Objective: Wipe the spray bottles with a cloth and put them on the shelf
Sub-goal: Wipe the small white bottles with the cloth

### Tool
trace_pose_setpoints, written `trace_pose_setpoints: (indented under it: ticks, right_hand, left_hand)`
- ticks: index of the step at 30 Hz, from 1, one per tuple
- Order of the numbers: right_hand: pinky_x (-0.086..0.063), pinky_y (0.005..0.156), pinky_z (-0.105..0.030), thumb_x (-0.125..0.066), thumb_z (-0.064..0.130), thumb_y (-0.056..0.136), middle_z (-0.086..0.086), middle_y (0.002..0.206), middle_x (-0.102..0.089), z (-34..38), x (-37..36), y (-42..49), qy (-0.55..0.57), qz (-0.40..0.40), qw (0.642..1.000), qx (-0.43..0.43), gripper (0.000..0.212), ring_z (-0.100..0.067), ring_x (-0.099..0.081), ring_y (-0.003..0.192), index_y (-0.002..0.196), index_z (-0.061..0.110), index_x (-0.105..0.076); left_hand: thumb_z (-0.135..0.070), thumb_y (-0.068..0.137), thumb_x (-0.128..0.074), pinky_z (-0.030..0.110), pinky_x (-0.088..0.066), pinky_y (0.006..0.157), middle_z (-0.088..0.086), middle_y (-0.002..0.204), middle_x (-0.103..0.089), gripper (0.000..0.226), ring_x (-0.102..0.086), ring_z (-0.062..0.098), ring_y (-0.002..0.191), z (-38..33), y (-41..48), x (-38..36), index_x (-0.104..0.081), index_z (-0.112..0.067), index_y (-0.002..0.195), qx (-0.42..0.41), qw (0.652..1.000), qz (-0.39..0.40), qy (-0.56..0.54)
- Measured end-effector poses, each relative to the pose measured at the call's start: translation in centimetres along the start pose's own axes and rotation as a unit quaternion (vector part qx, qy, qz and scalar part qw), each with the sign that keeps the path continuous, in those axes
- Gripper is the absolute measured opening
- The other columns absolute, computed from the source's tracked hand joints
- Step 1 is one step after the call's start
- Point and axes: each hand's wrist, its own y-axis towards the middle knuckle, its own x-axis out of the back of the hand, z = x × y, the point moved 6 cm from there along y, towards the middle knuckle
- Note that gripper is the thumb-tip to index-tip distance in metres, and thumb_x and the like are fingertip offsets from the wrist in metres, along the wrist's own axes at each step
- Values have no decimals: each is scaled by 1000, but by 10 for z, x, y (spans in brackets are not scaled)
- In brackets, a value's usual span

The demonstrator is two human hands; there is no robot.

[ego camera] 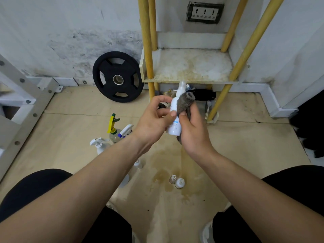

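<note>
Black-trousered and squatting low, with two little bottles (179,183) standing on the floor just ahead of the knees. Risking a knock there: swinging an arm or shifting a foot, and tipping them over. Squatting right by a wet brown patch (164,174) too, so maybe slipping when getting up.

Higher up and a bit further out, pinching the white spray bottle (173,127) in the left grip (152,123), with thumb and fingertips only. Wrapping the grey cloth (184,104) round its right side with the right grip (192,130), pressing the cloth on with the thumb. Holding the bottle in the air, between the knees and the shelf, with its top away from the body. Risking a drop here: rubbing hard against such a light pinch, and sending the bottle down onto the floor. Maybe also pushing the top and squirting by mistake.

Off to the left, leaving the waiting spray bottles (113,125) on the floor, close together, one partly behind the left arm. Beyond the hands, aiming for the shelf (192,67), dusty and stained, so maybe dirtying a clean bottle. Needing to go in between the yellow posts (147,50) without bumping them. Underneath, seeing dark clutter (203,94), too jumbled to name. Furthest back, passing a black weight plate (108,67) leaning on the wall and a wall socket (205,12) up high.
</note>
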Motion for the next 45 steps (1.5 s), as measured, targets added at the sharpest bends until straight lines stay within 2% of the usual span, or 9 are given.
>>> trace_pose_setpoints:
  ticks: [6,10,14,18,21,25,33,40,45]
  right_hand:
    - [-58,89,-43,-40,14,103,5,106,-70,11,20,12,60,-43,997,-21,30,-14,-68,97,117,33,-58]
    - [-53,68,-30,-39,6,105,0,94,-68,12,18,11,144,-17,988,-61,31,-13,-65,83,111,23,-63]
    - [-50,70,-32,-41,8,106,-19,98,-64,0,6,2,162,17,982,-96,22,-19,-59,86,109,9,-63]
    - [-59,73,-33,-43,8,107,-3,91,-73,-8,-3,-7,206,35,968,-137,28,-20,-69,84,103,20,-67]
    - [-57,83,-42,-44,9,106,-9,98,-73,-9,0,-3,176,28,976,-127,25,-27,-71,93,105,18,-68]
    - [-45,58,-38,-43,18,103,-14,81,-60,-3,4,3,75,25,995,-60,19,-25,-56,62,113,7,-55]
    - [-53,98,-47,-42,24,98,19,110,-68,25,13,8,19,43,997,59,34,-9,-65,108,122,45,-54]
    - [-59,87,-40,-36,13,110,1,106,-69,21,21,14,168,10,986,-13,28,-15,-69,95,132,15,-53]
    - [-60,82,-34,-38,7,107,-1,108,-71,19,24,15,155,9,987,-27,32,-14,-71,95,135,13,-54]
  left_hand:
    - [-2,95,-67,21,-53,65,4,100,-69,35,-65,8,71,-11,-4,-10,-52,-18,123,-64,989,21,128]
    - [-2,95,-67,39,-62,76,-1,101,-63,41,-66,17,85,-14,-3,-7,-53,-24,127,-48,996,4,78]
    - [-1,99,-60,34,-62,71,8,108,-63,38,-67,20,95,-19,1,9,-56,-9,135,-13,999,-39,-18]
    - [0,97,-62,44,-62,76,21,122,-59,39,-70,29,102,-18,4,25,-54,-8,134,1,993,-86,-75]
    - [-1,95,-65,39,-63,76,16,119,-59,41,-69,23,97,-18,2,23,-49,-10,132,-5,997,-72,-38]
    - [0,96,-64,39,-63,81,8,104,-63,41,-66,20,92,-17,-1,13,-50,-9,133,-17,1000,-15,6]
    - [-6,84,-80,31,-59,69,-8,88,-67,43,-64,14,80,-16,-7,-1,-55,-14,118,-64,993,10,97]
    - [-17,93,-74,25,-53,78,-5,103,-75,39,-68,13,83,-20,-10,-15,-52,-34,120,-131,977,39,165]
    - [3,99,-55,29,-55,87,7,107,-75,44,-70,22,95,-22,-13,-21,-54,-19,137,-154,974,76,147]
